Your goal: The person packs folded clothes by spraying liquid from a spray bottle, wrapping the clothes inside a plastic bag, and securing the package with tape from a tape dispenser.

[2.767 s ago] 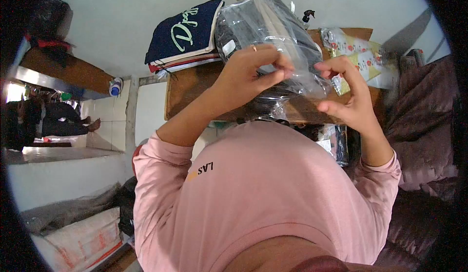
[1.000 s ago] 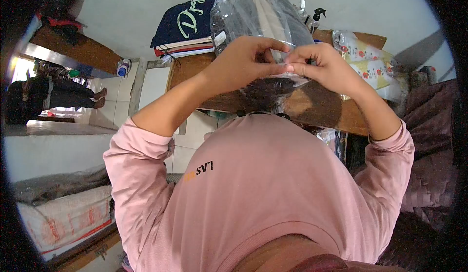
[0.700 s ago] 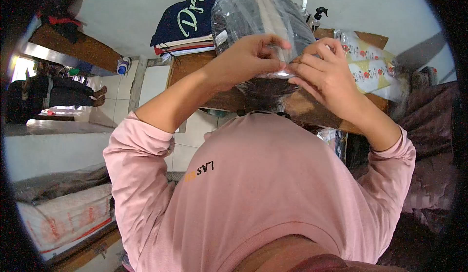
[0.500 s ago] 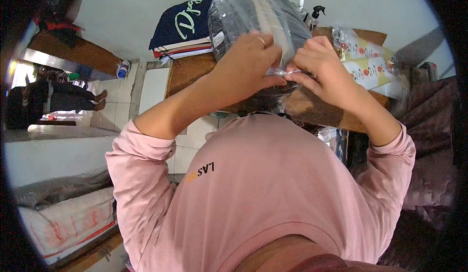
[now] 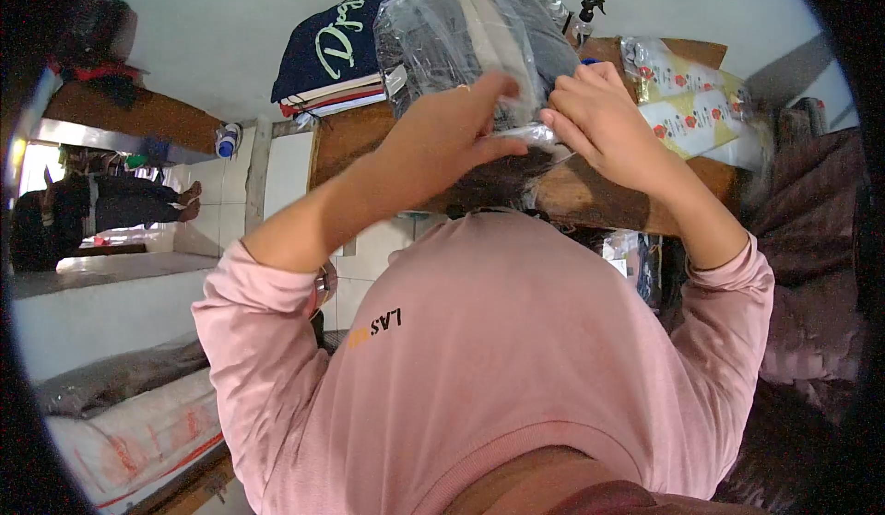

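In the head view, a clear plastic bag (image 5: pixel 419 31) lies on the wooden table around dark folded cloth with a beige strip. My left hand (image 5: pixel 452 128) is at the bag's near edge, its thumb and fingers apart, slightly smeared by motion. Beside it, the curled fingers and thumb of my right hand (image 5: pixel 604 128) grip the near right edge of the plastic bag; the fingertips are partly hidden. Left of the bag is a stack of folded cloth (image 5: pixel 336 49), topped by a navy piece with pale lettering.
The wooden table (image 5: pixel 590 197) stands against a pale wall. Printed plastic packets (image 5: pixel 691 118) lie on the right, and a spray bottle (image 5: pixel 585 22) is at the back. A blue-capped container (image 5: pixel 227 141) stands to the left. A person (image 5: pixel 111 197) is visible far left.
My left thumb and fingers have parted from the bag's edge, and the hand has shifted slightly left. Both hands were together at the gathered plastic; now a gap lies between them.
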{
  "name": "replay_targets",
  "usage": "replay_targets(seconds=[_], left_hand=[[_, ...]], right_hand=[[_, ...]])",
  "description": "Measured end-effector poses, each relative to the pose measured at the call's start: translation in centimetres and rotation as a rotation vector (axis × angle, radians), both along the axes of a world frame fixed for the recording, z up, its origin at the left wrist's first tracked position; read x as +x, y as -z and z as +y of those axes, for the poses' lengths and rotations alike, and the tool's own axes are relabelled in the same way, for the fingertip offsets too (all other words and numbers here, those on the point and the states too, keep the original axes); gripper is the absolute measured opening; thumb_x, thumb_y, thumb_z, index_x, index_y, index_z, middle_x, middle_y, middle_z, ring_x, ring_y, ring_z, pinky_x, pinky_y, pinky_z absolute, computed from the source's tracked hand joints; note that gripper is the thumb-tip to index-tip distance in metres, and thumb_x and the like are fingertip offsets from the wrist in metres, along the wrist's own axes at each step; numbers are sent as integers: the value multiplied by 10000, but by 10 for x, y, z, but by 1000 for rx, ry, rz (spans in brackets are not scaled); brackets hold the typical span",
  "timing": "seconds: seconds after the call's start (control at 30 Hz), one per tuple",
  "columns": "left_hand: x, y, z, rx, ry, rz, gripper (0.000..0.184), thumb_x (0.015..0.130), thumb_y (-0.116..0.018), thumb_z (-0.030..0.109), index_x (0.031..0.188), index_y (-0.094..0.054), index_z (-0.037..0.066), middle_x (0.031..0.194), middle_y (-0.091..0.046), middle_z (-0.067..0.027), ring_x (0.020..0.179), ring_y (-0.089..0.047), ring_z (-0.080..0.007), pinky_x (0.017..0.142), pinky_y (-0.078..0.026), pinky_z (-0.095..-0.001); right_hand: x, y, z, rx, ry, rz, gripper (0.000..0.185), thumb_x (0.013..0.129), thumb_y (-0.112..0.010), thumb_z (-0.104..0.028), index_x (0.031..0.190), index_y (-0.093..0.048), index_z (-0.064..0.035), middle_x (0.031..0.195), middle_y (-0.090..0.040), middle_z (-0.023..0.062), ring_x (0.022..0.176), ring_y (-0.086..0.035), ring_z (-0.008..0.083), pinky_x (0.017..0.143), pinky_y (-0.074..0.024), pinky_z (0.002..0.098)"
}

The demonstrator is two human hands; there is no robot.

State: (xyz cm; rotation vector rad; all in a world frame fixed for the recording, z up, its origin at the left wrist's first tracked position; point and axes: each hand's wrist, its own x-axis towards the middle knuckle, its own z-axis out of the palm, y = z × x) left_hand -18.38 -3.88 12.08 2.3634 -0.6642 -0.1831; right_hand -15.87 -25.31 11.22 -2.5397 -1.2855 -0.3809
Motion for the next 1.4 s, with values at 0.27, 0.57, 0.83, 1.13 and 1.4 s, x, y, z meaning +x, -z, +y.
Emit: replay_targets(seconds=[0.27, 0.57, 0.83, 1.13, 1.4], left_hand=[[-18, 34, 6, 357, 221, -694, 583, 777, -586, 382, 1296, -427, 167, 1355, -407, 21, 1288, -329, -172, 1044, -114, -556], [-24, 52, 3, 419, 88, -748, 597, 761, -622, 385, 1280, -436, 158, 1360, -406, 17, 1295, -319, -173, 1038, -23, -547], [-22, 43, -5, 389, 78, -742, 595, 680, -697, 333, 1216, -509, 158, 1286, -470, 24, 1261, -362, -188, 1032, -64, -527], [-22, 24, -9, 360, 56, -653, 521, 628, -741, 323, 1114, -592, 209, 1196, -499, -5, 1259, -358, -237, 1035, -70, -531], [-19, 24, -8, 367, 62, -644, 503, 628, -733, 332, 1097, -605, 200, 1174, -491, -9, 1234, -389, -231, 989, -106, -571]], right_hand=[[24, 6, -35, 574, 83, 755, 298, 894, -499, -268, 963, -610, 0, 860, -609, 48, 817, -530, 107, 802, -387, 273], [114, 283, -196, 364, 1019, 475, 509, 833, -517, -474, 954, -623, 9, 934, -623, 220, 888, -595, 369, 773, -447, 431], [114, 256, -179, 282, 944, 594, 311, 788, -610, -348, 821, -664, -43, 797, -640, 193, 796, -619, 341, 720, -467, 405], [108, 252, -177, 205, 855, 616, 293, 853, -570, -293, 889, -508, -9, 844, -612, 160, 750, -594, 271, 697, -454, 358], [52, 274, -205, 1108, 507, 1200, 154, 849, -519, -215, 805, -533, -68, 1028, -594, 56, 840, -540, 140, 769, -428, 267]])
